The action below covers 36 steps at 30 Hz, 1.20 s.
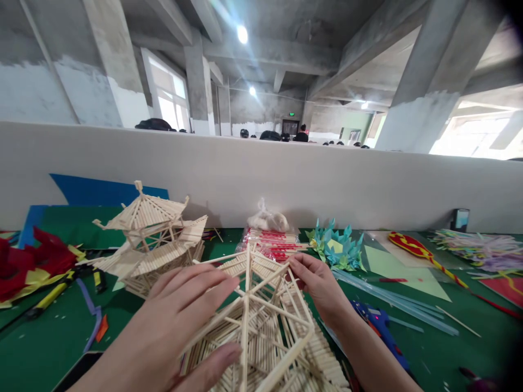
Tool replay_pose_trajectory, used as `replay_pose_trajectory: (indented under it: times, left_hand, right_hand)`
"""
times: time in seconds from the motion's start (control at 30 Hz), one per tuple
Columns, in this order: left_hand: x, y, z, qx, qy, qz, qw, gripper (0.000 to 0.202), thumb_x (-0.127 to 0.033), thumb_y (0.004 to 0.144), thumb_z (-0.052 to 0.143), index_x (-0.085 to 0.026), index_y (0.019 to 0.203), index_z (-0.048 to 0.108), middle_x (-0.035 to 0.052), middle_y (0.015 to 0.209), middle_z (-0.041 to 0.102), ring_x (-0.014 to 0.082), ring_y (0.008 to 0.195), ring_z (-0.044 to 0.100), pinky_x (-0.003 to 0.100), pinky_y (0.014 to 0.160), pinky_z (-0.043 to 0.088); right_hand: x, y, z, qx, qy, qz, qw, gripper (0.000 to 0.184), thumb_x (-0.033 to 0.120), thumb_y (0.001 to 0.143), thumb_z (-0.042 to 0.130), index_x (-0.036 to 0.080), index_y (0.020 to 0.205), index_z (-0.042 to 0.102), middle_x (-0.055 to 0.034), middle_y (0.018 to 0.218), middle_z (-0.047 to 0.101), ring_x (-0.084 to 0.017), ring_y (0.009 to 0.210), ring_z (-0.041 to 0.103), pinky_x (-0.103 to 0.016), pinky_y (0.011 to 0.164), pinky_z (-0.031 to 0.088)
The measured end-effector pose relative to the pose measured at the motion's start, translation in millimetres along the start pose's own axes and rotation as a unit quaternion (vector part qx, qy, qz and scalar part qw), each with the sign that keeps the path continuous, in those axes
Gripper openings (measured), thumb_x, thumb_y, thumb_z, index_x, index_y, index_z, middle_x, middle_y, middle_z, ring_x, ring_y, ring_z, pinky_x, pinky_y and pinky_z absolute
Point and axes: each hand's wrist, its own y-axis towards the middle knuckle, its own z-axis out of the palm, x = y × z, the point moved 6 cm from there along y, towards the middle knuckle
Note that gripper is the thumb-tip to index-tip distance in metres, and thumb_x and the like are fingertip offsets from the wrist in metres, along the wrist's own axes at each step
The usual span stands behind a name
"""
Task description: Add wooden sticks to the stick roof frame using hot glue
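A roof-shaped frame of thin wooden sticks stands in front of me on the green table. My left hand grips its left side, fingers over the top ribs and thumb underneath. My right hand pinches the frame's far right edge near the tip. A finished pagoda model of wooden sticks stands just beyond the left hand.
A bag of sticks in red-printed wrappers lies behind the frame. A teal paper flower, a blue glue gun, clear glue sticks, red and yellow paper scraps and a white partition wall surround the work spot.
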Motion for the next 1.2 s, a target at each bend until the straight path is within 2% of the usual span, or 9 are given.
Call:
replay_pose_trajectory:
  times: [0.17,0.3,0.43,0.63,0.77,0.87,0.97,1.07,1.2]
  left_hand:
    - [-15,29,12.7,0.11,-0.026,0.051,0.992,0.04,-0.047,0.078,0.051,-0.027,0.114,0.05,0.0016,0.113,0.058,0.0257,0.11,0.044,0.041,0.093,0.036]
    - [-12,27,22.1,0.135,-0.019,0.044,0.99,0.041,-0.052,0.078,0.047,-0.034,0.114,0.049,-0.0006,0.115,0.058,0.0289,0.114,0.041,0.051,0.093,0.03]
    - [-6,24,26.5,0.156,-0.004,0.03,0.987,0.04,-0.055,0.077,0.047,-0.038,0.113,0.049,-0.0022,0.118,0.056,0.0311,0.116,0.039,0.055,0.093,0.028]
    - [3,21,33.5,0.234,0.024,0.092,0.968,0.05,-0.051,0.078,0.049,-0.041,0.125,0.036,-0.0017,0.129,0.047,0.0332,0.121,0.034,0.057,0.091,0.032]
    - [4,20,33.6,0.218,0.024,0.102,0.97,0.054,-0.049,0.077,0.05,-0.041,0.127,0.033,-0.002,0.131,0.045,0.0327,0.121,0.035,0.055,0.091,0.034]
    - [4,22,31.4,0.188,0.019,0.094,0.978,0.051,-0.049,0.075,0.053,-0.041,0.123,0.04,-0.0023,0.127,0.05,0.0325,0.118,0.039,0.052,0.09,0.035]
    - [3,21,32.6,0.177,0.017,0.102,0.979,0.05,-0.048,0.075,0.054,-0.04,0.122,0.041,-0.0032,0.127,0.05,0.0308,0.117,0.04,0.05,0.092,0.033]
    - [6,18,33.3,0.128,0.013,0.083,0.988,0.049,-0.049,0.074,0.053,-0.041,0.121,0.041,-0.0028,0.125,0.051,0.0302,0.117,0.038,0.052,0.093,0.029]
    - [8,14,37.3,0.081,0.012,0.076,0.994,0.046,-0.051,0.073,0.052,-0.042,0.118,0.044,-0.0028,0.119,0.055,0.0296,0.115,0.041,0.052,0.091,0.031]
  right_hand:
    - [2,-1,0,-0.009,-0.013,-0.009,1.0,0.022,0.038,0.076,0.058,0.016,0.07,0.059,0.004,0.058,0.049,-0.009,0.054,0.041,-0.021,0.049,0.028]
    - [9,-2,1,-0.023,-0.02,-0.021,0.999,0.023,0.037,0.075,0.059,0.016,0.068,0.06,0.0044,0.056,0.048,-0.008,0.054,0.039,-0.021,0.049,0.027]
    - [13,-2,2,-0.031,-0.023,-0.026,0.999,0.023,0.037,0.074,0.059,0.016,0.066,0.061,0.0041,0.057,0.05,-0.008,0.054,0.04,-0.021,0.05,0.028]
    - [14,-2,2,-0.037,-0.019,-0.03,0.999,0.023,0.038,0.072,0.061,0.017,0.063,0.06,0.0046,0.056,0.049,-0.009,0.052,0.04,-0.022,0.05,0.029]
    - [15,-2,2,-0.042,-0.009,-0.025,0.999,0.023,0.039,0.07,0.063,0.017,0.062,0.061,0.0045,0.054,0.05,-0.009,0.051,0.041,-0.022,0.049,0.03]
    - [13,-2,2,-0.046,0.007,-0.014,0.999,0.023,0.039,0.068,0.064,0.017,0.062,0.063,0.004,0.054,0.052,-0.008,0.05,0.042,-0.022,0.049,0.03]
    - [8,-2,-1,-0.049,0.035,0.007,0.998,0.025,0.041,0.072,0.06,0.017,0.072,0.068,0.0007,0.06,0.058,-0.009,0.052,0.047,-0.021,0.048,0.03]
    - [4,-2,-5,-0.051,0.059,0.017,0.997,0.027,0.04,0.076,0.056,0.018,0.082,0.07,-0.0022,0.069,0.061,-0.009,0.056,0.05,-0.02,0.048,0.03]
    - [4,-1,-6,-0.059,0.069,0.007,0.996,0.025,0.038,0.075,0.058,0.018,0.082,0.07,-0.0017,0.069,0.061,-0.008,0.057,0.049,-0.018,0.048,0.03]
